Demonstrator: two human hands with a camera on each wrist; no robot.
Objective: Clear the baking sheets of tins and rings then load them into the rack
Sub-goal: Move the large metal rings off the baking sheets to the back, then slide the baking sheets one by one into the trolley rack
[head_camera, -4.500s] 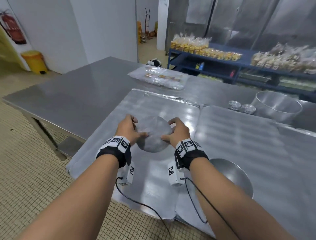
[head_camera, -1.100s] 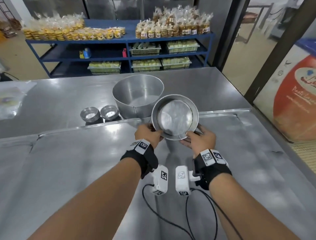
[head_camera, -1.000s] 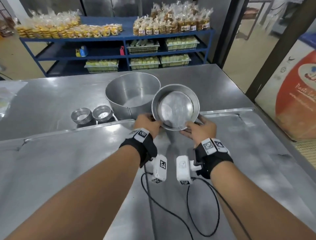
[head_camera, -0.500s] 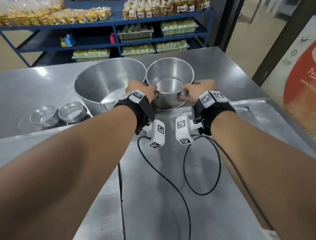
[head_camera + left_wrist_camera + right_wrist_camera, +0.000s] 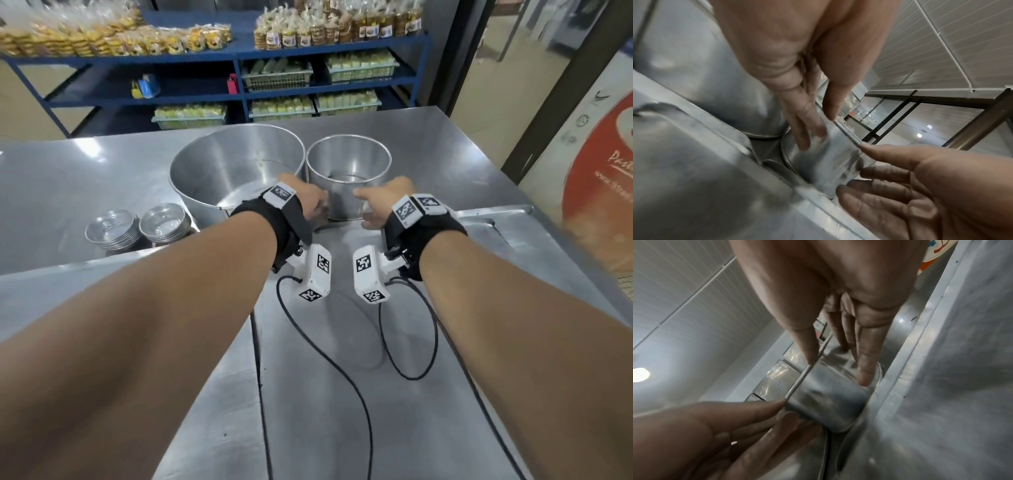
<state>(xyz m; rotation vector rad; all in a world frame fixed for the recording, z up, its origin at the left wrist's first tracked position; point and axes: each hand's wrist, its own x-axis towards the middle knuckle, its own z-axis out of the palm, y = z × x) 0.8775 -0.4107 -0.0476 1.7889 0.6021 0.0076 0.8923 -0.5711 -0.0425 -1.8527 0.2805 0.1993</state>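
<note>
- Beyond the far edge of the baking sheet (image 5: 342,394), in the head view, the small tin (image 5: 348,181) stands upright on the steel table (image 5: 85,178), just beside the big tin (image 5: 236,171); whether their walls touch cannot be told. The left hand (image 5: 310,205) and right hand (image 5: 380,205) flank the small tin's near wall, one to each side. Two stacks of little tart tins (image 5: 135,228) sit to the left, apart from the rest.
- Seen from the left wrist, the left hand's fingers (image 5: 807,129) lie straight against the tin's wall, thumb at the rim, not curled round it. The right hand's fingers (image 5: 879,173) are spread and relaxed, just touching or barely off the metal.
- From the right wrist, the right hand's fingers (image 5: 863,366) are straight, one tip down at the tin's base, the thumb near the rim. The sheet's raised edge (image 5: 900,369) runs close beside the tin's base.
- Judged from this, the step is setting the tin down; doing it well means letting both hands come away evenly so the tin stays flat.
- The table is open to the right of the small tin; the tin sits snug between the sheet's edge and the big tin, so the hands likely should draw back over the sheet.
</note>
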